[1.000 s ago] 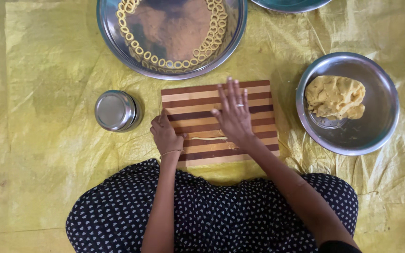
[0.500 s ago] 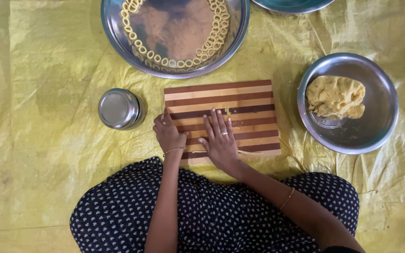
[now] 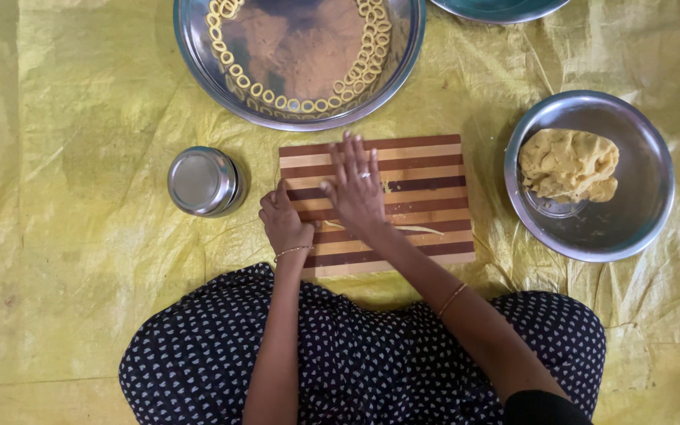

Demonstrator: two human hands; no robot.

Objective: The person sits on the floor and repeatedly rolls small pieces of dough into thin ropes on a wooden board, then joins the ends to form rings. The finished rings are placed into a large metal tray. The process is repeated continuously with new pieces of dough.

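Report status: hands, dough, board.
Right hand flat, fingers spread, on thin dough strand on striped board. Left hand curled at the board's left edge. Nothing in the way; small steel container sits left of the board.

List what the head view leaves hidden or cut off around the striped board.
- Dough strip: its middle is hidden under the right hand.
- Left hand: fingers curled, so what they pinch cannot be told.
- Big steel plate with dough rings: far part cut off by the top edge.
- Teal dish: only a sliver shows at the top edge.
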